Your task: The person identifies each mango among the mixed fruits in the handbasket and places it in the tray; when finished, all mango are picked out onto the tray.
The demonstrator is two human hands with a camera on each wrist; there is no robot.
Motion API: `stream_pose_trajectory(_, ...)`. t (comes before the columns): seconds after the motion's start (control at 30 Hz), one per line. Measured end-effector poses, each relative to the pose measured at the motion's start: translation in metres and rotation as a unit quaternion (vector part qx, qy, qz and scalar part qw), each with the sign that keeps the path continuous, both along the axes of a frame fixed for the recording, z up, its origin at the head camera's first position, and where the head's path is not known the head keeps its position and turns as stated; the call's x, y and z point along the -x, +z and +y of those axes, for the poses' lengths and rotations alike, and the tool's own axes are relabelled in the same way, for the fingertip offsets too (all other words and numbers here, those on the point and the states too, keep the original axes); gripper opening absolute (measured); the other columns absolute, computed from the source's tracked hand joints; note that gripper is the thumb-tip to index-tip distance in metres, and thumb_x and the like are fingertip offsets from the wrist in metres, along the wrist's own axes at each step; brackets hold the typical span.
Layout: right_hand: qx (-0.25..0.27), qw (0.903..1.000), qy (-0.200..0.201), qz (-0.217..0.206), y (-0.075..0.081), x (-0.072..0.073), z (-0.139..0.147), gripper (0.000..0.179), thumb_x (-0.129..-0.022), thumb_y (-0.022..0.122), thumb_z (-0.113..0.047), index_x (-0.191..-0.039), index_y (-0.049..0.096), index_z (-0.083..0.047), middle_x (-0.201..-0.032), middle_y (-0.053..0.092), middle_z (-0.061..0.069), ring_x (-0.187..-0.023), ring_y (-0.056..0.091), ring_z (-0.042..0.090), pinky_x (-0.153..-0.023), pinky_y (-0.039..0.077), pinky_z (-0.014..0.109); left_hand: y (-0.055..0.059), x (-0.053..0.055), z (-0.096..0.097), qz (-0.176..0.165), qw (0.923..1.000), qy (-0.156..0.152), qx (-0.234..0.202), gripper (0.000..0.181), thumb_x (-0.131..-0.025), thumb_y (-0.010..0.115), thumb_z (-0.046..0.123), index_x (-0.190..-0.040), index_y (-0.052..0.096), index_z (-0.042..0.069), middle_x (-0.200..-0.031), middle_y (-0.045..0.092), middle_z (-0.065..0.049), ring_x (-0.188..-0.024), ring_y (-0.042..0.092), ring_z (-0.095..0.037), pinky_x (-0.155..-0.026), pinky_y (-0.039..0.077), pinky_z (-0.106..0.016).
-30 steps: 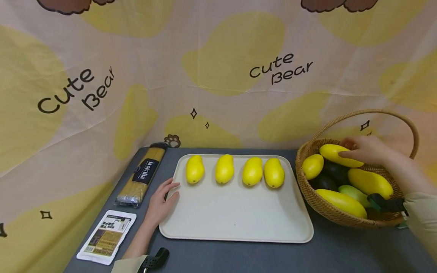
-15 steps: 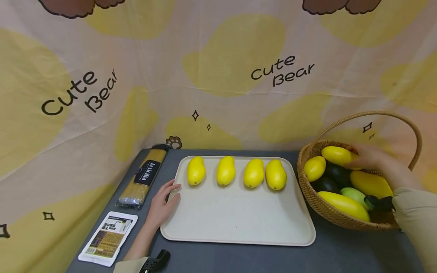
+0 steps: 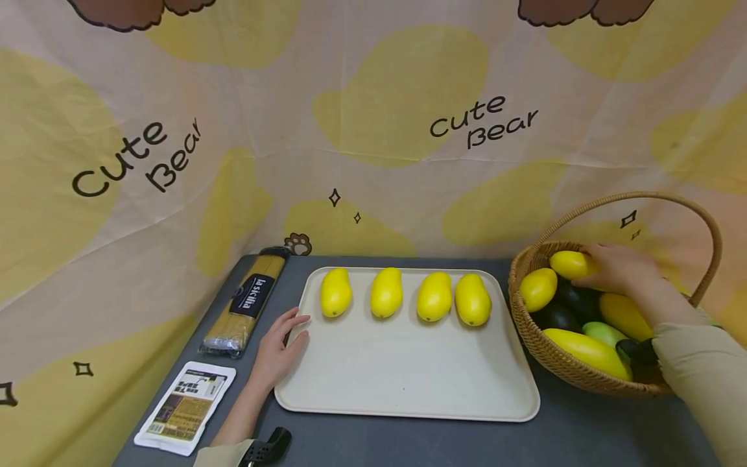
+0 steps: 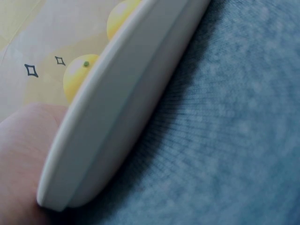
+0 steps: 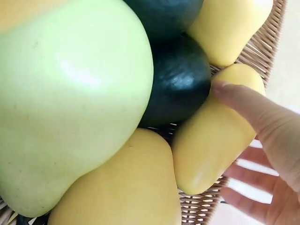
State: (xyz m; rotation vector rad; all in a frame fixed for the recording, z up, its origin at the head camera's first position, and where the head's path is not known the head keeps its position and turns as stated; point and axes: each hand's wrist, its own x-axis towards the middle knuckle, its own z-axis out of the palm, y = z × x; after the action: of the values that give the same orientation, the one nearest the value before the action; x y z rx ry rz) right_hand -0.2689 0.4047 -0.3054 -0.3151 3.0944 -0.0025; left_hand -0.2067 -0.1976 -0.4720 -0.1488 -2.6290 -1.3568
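In the head view my right hand reaches into the wicker basket and grips a yellow mango at the back. The right wrist view shows my thumb on one side of this mango and the fingers along its other side. Dark avocados, a pale green fruit and other yellow mangoes lie around it. My left hand rests with loose fingers on the left rim of the beige tray. Several yellow mangoes stand in a row along the tray's far side.
A pack of spaghetti and a white printed pouch lie left of the tray on the grey table. The basket's tall handle arches over the right arm. A patterned cloth hangs behind.
My right hand has moved down around the back mango, whose visible part has shrunk behind the fingers. The right forearm has shifted left. My left hand stays on the tray rim.
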Motion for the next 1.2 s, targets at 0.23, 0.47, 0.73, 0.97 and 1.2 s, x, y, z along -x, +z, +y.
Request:
stream_pose_trajectory(0.23, 0.052, 0.9986, 0.003, 0.013, 0.004, -0.002, -0.001, 0.064, -0.081, 0.075, -0.041, -0.119, 0.054, 0.005, -0.104, 0.061, 0.026, -0.087, 0.058, 0.04, -0.067, 0.046, 0.049, -0.002, 0.001, 0.0, 0.002, 1.0, 0.003, -0.002, 0.033, -0.094, 0.064, 0.012, -0.127, 0.064, 0.007, -0.149, 0.041, -0.015, -0.138, 0.035, -0.037, -0.11, 0.029, -0.056)
stream_pose_trajectory(0.47, 0.117, 0.991, 0.035, 0.054, 0.023, -0.029, -0.013, 0.067, -0.082, 0.077, -0.039, -0.124, 0.053, 0.007, -0.106, 0.063, 0.027, -0.089, 0.06, 0.038, -0.071, 0.047, 0.05, -0.002, 0.001, 0.0, -0.001, 1.0, 0.004, -0.002, 0.034, -0.094, 0.064, 0.012, -0.127, 0.064, 0.007, -0.149, 0.041, -0.016, -0.138, 0.035, -0.037, -0.111, 0.028, -0.056)
stream_pose_trajectory(0.73, 0.12, 0.9858, 0.028, 0.114, 0.035, -0.077, -0.045, 0.072, -0.078, 0.079, -0.046, -0.128, 0.054, 0.0, -0.103, 0.065, 0.016, -0.082, 0.059, 0.028, -0.063, 0.045, 0.039, 0.0, 0.0, 0.0, 0.0, 1.0, 0.002, -0.006, 0.033, -0.094, 0.063, 0.012, -0.127, 0.063, 0.007, -0.15, 0.04, -0.015, -0.139, 0.034, -0.037, -0.111, 0.027, -0.057)
stream_pose_trajectory(0.97, 0.166, 0.9728, 0.064, 0.148, 0.04, -0.114, -0.091, 0.073, -0.075, 0.084, -0.04, -0.132, 0.055, -0.007, -0.109, 0.067, 0.013, -0.09, 0.065, 0.031, -0.069, 0.056, 0.041, -0.001, 0.0, -0.003, 0.003, 1.0, 0.006, -0.003, 0.033, -0.094, 0.063, 0.012, -0.126, 0.064, 0.007, -0.149, 0.041, -0.015, -0.138, 0.035, -0.037, -0.111, 0.027, -0.056)
stream_pose_trajectory(1.2, 0.197, 0.9536, 0.157, 0.165, 0.025, -0.128, -0.148, 0.071, -0.071, 0.086, -0.039, -0.132, 0.057, -0.018, -0.118, 0.065, -0.002, -0.091, 0.062, 0.014, -0.07, 0.053, 0.031, 0.0, 0.002, -0.003, 0.007, 1.0, 0.005, -0.002, 0.032, -0.094, 0.064, 0.013, -0.126, 0.064, 0.008, -0.148, 0.043, -0.014, -0.138, 0.036, -0.036, -0.111, 0.029, -0.054)
